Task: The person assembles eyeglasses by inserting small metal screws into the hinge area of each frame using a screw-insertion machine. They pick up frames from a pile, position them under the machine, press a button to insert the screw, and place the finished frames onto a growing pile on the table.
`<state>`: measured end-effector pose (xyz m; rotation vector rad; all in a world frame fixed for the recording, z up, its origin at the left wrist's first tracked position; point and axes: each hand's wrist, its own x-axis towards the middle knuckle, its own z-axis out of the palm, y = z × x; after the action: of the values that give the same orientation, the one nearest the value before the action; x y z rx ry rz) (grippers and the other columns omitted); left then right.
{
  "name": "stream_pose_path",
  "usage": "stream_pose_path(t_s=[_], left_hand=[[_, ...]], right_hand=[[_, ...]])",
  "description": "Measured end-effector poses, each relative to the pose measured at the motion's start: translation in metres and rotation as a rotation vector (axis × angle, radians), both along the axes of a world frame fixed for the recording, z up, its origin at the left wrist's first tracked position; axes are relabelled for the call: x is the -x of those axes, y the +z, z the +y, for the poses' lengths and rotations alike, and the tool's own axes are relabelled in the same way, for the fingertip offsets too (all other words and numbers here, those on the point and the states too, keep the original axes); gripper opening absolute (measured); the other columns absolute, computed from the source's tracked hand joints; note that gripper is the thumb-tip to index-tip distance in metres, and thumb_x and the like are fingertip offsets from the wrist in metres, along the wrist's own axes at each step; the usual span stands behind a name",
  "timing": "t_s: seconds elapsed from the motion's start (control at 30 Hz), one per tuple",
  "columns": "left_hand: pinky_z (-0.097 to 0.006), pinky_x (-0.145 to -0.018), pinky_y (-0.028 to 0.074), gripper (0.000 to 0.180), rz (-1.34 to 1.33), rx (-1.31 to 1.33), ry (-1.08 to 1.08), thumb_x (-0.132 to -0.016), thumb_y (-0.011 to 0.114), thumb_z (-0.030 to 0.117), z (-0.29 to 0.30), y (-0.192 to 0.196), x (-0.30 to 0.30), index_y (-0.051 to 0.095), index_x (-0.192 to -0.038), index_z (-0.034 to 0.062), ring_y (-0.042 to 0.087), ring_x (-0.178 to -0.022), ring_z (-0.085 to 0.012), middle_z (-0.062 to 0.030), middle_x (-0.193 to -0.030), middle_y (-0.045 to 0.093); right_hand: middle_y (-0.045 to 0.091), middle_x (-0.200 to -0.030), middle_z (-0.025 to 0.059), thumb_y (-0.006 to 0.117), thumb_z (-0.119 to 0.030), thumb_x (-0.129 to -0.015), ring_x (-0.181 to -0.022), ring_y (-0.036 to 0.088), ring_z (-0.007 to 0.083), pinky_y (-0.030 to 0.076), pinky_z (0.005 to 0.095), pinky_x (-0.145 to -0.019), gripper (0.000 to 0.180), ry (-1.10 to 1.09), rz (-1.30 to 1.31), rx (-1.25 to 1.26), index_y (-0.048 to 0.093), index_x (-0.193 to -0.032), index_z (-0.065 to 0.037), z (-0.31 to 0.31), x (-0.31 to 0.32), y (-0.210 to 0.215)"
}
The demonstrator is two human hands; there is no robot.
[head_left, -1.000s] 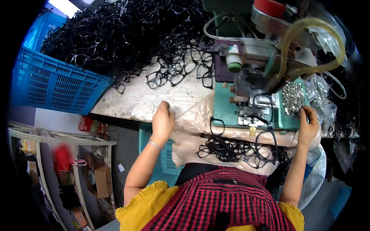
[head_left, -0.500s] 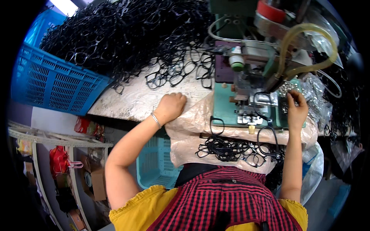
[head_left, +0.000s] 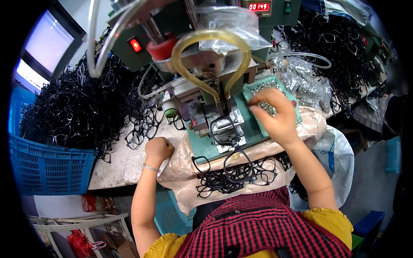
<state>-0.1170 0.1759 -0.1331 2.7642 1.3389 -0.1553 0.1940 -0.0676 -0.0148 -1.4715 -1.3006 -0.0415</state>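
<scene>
My left hand [head_left: 159,149] rests as a loose fist on the worktop, left of the machine, and nothing shows in it. My right hand [head_left: 277,115] is over a green tray [head_left: 261,129] of small shiny metal parts [head_left: 270,107]. Its thumb and forefinger are brought together, pointing at the machine; whether a small part is between them is too small to tell. A black eyeglass frame [head_left: 239,167] sits in the machine's metal fixture [head_left: 228,124], one rim under the head and the other hanging toward me. Neither hand touches it.
A bench press machine [head_left: 202,60] with a yellowish hose loop [head_left: 211,33] stands ahead. Black frames [head_left: 223,182] lie on the covering over my lap. A big pile of frames [head_left: 77,116] is at left by a blue crate [head_left: 51,167]. Bagged metal parts [head_left: 303,81] lie at right.
The view has swung to the right. My right hand has lifted from among the metal parts and turned toward the machine. My left fist stays on the worktop.
</scene>
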Motion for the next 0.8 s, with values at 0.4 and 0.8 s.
stream_pose_path(t_s=[0.4, 0.8], left_hand=[[-0.024, -0.051, 0.043, 0.018, -1.437, 0.069, -0.551, -0.084, 0.052, 0.009, -0.111, 0.164, -0.054, 0.053, -0.067, 0.0002, 0.052, -0.056, -0.0159, -0.0141, -0.068, 0.061], [-0.031, -0.059, 0.052, 0.013, -1.022, -0.082, -0.732, -0.072, 0.073, 0.01, -0.173, 0.151, -0.146, 0.063, -0.08, 0.006, 0.065, -0.068, -0.0238, -0.0095, -0.081, 0.068]], right_hand=[[0.064, -0.109, 0.0071, 0.07, 0.004, -0.081, -0.094, 0.063, 0.0117, 0.05, 0.0255, -0.085, 0.042, 0.208, 0.718, -0.119, 0.054, -0.12, 0.005, 0.028, 0.039, -0.013], [0.063, -0.125, 0.0126, 0.056, -0.022, -0.1, -0.112, 0.061, 0.0193, 0.048, 0.0325, -0.097, 0.037, 0.184, 1.149, -0.115, 0.055, -0.129, 0.0, -0.007, 0.04, -0.013]])
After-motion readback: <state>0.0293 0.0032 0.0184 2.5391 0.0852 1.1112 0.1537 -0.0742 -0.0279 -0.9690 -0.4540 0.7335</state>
